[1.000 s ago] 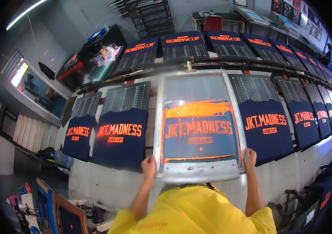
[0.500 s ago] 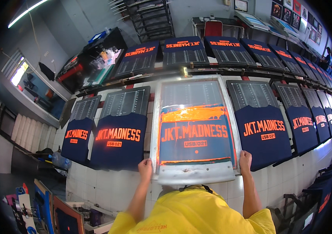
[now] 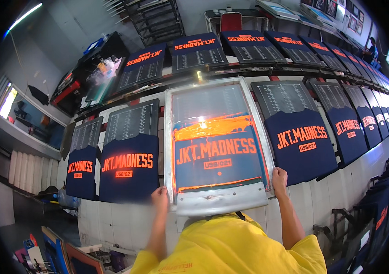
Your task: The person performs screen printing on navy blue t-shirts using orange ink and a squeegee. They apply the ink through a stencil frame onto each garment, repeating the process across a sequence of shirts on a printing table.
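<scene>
A metal-framed printing screen (image 3: 247,102) lies in front of me over one board of the row. Through its mesh shows block lettering with a small box and a dot below. A thick band of bright orange ink (image 3: 213,128) crosses the mesh above the lettering; a thin orange line runs near the close end. At that near end rests a wide silver squeegee (image 3: 222,200). My left hand (image 3: 160,199) is closed at the frame's lower left side, and my right hand (image 3: 279,181) is closed at its lower right side. The fingers' undersides are hidden.
Printed navy shirts (image 3: 130,182) on dark boards flank the screen left and right. A second row of shirts (image 3: 194,42) stands across a dark rail (image 3: 135,94). Frames lean at lower left; dark metal racks (image 3: 341,223) with navy shirts stand at right. Another person (image 3: 372,50) is far right.
The whole view has shifted and tilted slightly, so the screen and both hands sit farther left in the picture. Both hands keep their places at the frame's sides.
</scene>
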The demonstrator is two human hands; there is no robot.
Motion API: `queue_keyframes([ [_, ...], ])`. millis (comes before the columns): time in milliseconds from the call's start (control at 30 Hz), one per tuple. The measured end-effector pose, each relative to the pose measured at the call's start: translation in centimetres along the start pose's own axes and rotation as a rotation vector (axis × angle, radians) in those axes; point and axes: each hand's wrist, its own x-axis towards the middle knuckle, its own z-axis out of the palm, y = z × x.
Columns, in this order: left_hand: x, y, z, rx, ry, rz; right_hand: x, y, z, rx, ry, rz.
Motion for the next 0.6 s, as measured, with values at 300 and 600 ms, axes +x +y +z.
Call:
queue_keyframes([
  [300,0.8,0.2,-0.8,0.194,-0.094,-0.005,0.0,0.2,0.9,0.005,0.089,-0.070],
  [600,1.6,0.0,-1.0,0.304,-0.122,0.095,0.7,1.6,1.4,-0.062,0.036,-0.071],
])
